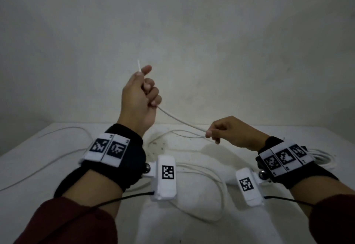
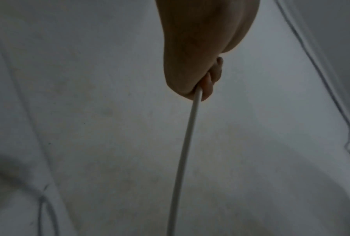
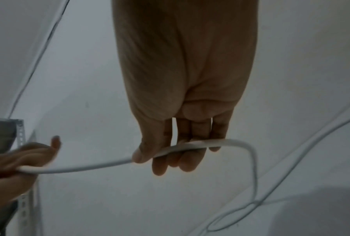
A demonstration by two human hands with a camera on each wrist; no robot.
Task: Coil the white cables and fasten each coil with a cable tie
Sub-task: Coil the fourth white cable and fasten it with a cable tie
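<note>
My left hand (image 1: 143,88) is raised above the white table (image 1: 38,167) and grips a white cable (image 1: 180,121) in its fist; the cable's short end sticks up past the thumb. From the fist the cable slopes down to the right into my right hand (image 1: 221,132), which pinches it between thumb and fingers. In the right wrist view the cable (image 3: 190,146) crosses the fingertips (image 3: 160,167), then bends down to the table. In the left wrist view the cable (image 2: 187,143) hangs out of the left hand (image 2: 198,89).
More white cable lies loose on the table: a long loop (image 1: 215,192) near me between the wrists, thin runs (image 1: 57,157) at the left, and a bundle (image 1: 322,159) behind my right wrist. A pale wall (image 1: 192,32) stands behind. A metal shelf upright (image 3: 21,137) shows at left.
</note>
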